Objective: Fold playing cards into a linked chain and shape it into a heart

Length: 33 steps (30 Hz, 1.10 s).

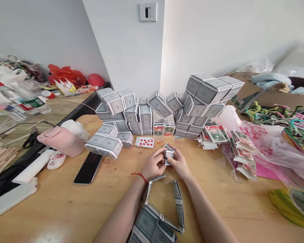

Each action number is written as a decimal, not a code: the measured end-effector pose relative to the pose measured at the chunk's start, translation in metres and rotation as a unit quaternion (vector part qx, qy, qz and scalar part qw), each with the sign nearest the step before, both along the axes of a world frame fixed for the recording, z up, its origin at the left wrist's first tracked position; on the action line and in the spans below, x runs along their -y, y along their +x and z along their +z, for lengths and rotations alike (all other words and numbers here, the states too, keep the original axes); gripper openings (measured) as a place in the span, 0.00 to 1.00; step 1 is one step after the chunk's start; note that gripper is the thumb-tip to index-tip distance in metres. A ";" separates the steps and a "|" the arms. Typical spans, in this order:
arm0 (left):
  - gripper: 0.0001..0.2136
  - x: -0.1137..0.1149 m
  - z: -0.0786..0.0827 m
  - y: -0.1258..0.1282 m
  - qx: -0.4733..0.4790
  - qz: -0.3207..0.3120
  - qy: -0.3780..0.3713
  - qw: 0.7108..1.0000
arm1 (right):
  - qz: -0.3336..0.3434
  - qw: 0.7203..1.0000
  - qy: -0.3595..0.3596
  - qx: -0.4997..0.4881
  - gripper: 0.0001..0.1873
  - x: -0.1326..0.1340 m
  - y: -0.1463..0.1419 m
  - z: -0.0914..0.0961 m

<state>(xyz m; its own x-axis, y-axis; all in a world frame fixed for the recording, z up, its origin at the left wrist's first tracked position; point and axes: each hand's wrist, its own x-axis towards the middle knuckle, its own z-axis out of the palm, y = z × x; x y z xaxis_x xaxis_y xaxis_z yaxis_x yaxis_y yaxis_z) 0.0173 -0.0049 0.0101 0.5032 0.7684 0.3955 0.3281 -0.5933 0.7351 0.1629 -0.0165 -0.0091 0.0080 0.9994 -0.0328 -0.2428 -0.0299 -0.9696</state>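
Observation:
My left hand [154, 162] and my right hand [179, 162] meet over the middle of the table, both closed round a small box folded from playing cards [169, 154]. The box shows a patterned grey card back. Between my forearms lies a larger card structure [148, 221], with a loop of joined card strips [178, 202] at its far end. Just beyond my left hand is a loose stack of playing cards [145, 142], a red heart card face up on it. Farther back stand many stacked card boxes [145, 118].
A black phone [88, 167], a pink cup [63, 140] and a white mouse [56, 160] lie on the left. Card packs [215, 134], opened cartons [243, 152], plastic bags [266, 135] and a yellow-green tape roll [292, 206] are on the right. A wall rises behind.

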 end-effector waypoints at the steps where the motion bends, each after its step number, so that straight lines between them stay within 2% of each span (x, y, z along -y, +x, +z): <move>1: 0.05 0.000 0.001 -0.001 0.005 -0.010 -0.011 1.000 | -0.004 1.000 0.000 0.011 0.33 0.000 0.000 0.000; 7: 0.08 -0.004 0.006 -0.009 0.060 -0.065 -0.093 0.992 | -0.106 0.989 0.028 0.101 0.32 0.002 -0.006 -0.005; 10: 0.05 -0.009 0.001 -0.010 0.122 -0.008 -0.129 0.984 | -0.143 0.980 0.065 0.125 0.34 0.002 -0.008 -0.010; 12: 0.06 -0.012 -0.003 -0.009 0.157 0.031 -0.176 0.971 | -0.163 0.971 0.096 0.146 0.34 0.002 -0.009 -0.011; 15: 0.11 -0.015 -0.007 -0.007 0.171 0.018 -0.260 0.950 | -0.140 0.966 0.139 0.165 0.34 0.004 -0.011 -0.010; 19: 0.13 -0.016 -0.006 -0.008 0.141 -0.021 -0.314 0.939 | -0.094 0.964 0.174 0.179 0.33 0.007 -0.014 -0.006; 26: 0.12 -0.020 0.007 -0.015 0.173 -0.079 -0.434 0.881 | -0.094 0.956 0.170 0.218 0.32 0.009 -0.011 -0.006; 30: 0.12 -0.022 0.003 -0.017 0.168 -0.069 -0.423 0.887 | -0.100 0.960 0.153 0.213 0.32 0.006 -0.011 -0.008; 33: 0.11 -0.023 -0.003 -0.019 0.166 -0.052 -0.400 0.900 | -0.137 0.956 0.136 0.221 0.34 0.003 -0.010 -0.011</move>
<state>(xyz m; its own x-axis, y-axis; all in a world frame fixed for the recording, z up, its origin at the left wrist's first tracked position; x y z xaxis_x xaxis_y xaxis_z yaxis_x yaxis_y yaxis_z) -0.0012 0.0183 0.0069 0.5449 0.8296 -0.1218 -0.0147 0.1547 0.9878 0.1524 -0.0193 -0.0197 0.2235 0.9289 0.2952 0.2303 0.2439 -0.9420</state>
